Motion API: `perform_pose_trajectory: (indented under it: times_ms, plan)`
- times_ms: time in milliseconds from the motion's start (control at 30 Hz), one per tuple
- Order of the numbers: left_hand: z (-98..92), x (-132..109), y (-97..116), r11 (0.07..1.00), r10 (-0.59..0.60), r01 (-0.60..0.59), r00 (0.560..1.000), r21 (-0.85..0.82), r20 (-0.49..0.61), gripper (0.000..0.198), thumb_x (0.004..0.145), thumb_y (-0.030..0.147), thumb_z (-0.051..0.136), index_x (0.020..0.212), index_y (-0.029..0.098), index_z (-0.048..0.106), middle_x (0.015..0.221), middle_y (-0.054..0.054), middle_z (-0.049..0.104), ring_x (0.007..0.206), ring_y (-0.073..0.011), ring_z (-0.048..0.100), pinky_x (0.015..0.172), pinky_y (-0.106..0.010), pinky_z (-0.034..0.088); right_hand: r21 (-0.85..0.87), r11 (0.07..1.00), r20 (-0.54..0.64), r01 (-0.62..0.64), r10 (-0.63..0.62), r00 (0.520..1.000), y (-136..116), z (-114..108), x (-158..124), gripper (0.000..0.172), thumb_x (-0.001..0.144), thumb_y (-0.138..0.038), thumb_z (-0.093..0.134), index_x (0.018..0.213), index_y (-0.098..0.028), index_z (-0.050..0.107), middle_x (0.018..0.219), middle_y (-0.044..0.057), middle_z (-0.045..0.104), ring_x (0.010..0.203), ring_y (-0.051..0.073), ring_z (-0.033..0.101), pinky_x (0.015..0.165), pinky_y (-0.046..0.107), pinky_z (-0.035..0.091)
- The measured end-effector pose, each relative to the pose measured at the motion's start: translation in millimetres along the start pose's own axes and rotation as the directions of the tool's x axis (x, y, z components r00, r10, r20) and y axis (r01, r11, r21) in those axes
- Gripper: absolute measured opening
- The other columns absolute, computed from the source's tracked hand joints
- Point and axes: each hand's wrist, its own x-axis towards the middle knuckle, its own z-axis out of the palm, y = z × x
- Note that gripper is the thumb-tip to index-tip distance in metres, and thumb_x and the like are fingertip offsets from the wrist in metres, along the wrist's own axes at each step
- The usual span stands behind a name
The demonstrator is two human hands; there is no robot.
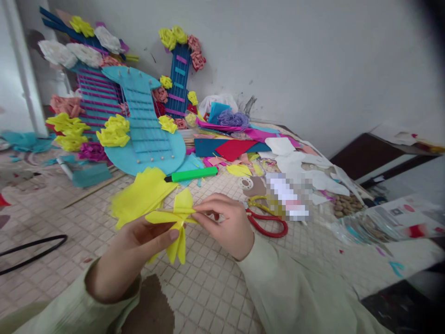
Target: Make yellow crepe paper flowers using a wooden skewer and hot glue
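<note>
Between my hands is a yellow paper flower with several narrow petals spread out from its middle. My left hand grips it from the left, the thumb pressed near the centre. With thumb and fingertips pinched together, my right hand holds the tip of one petal on the right side. Just behind my left hand lies a stack of yellow paper sheets. A green marker-like stick rests at the stack's far edge. Scissors with red handles lie beside my right hand, partly under a blurred-out item.
Decorated cardboard instrument shapes, one light blue and one dark blue, lean at the back with paper flowers. Coloured paper, purple yarn, white scraps and a roll of tape lie behind my hands. A black loop is at left.
</note>
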Motion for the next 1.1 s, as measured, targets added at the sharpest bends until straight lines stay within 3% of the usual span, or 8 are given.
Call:
perform_pose_trajectory:
  times_ms: [267,467,733,1100]
  plan:
    - [2.9,-1,-2,0.999,0.020,-0.020,1.000,-0.031,0.012,0.016,0.058,0.022,0.071,0.073,0.023,0.067,0.077,0.001,0.071,0.077,-0.0148,0.064,0.069,-0.023,0.051,-0.008,1.000,-0.017,0.023,-0.023,1.000,-1,3,-3,0.005,0.074,-0.015,0.061,0.070,-0.016,0.063,0.070,0.003,0.062,0.062,0.012,0.055,0.053,0.023,0.045]
    - [5.8,-3,-2,0.996,0.035,-0.033,0.999,-0.082,0.018,0.019,0.059,0.019,0.070,0.077,0.025,0.069,0.086,0.000,0.071,0.084,-0.0178,0.064,0.079,-0.030,0.050,-0.072,0.996,-0.016,0.058,-0.059,0.998,0,3,-5,0.011,0.075,-0.014,0.060,0.064,-0.015,0.060,0.070,0.003,0.060,0.061,0.012,0.054,0.052,0.023,0.043]
    - [8.8,-7,-3,0.991,0.009,-0.013,1.000,-0.137,-0.030,0.023,0.058,0.018,0.071,0.080,0.026,0.066,0.083,0.003,0.070,0.082,-0.0135,0.061,0.071,-0.021,0.049,-0.125,0.985,-0.038,0.118,-0.124,0.992,0,5,-5,0.018,0.076,-0.013,0.058,0.059,-0.016,0.054,0.069,0.003,0.059,0.062,0.012,0.054,0.052,0.023,0.042]
    - [9.4,-7,-7,0.993,0.052,-0.057,0.997,-0.103,-0.056,0.023,0.058,0.019,0.072,0.079,0.024,0.065,0.084,0.001,0.069,0.079,-0.0141,0.061,0.067,-0.021,0.049,-0.106,0.987,-0.053,0.117,-0.123,0.991,-1,7,-7,0.022,0.077,-0.013,0.055,0.056,-0.017,0.051,0.068,0.002,0.057,0.062,0.012,0.052,0.054,0.023,0.043]
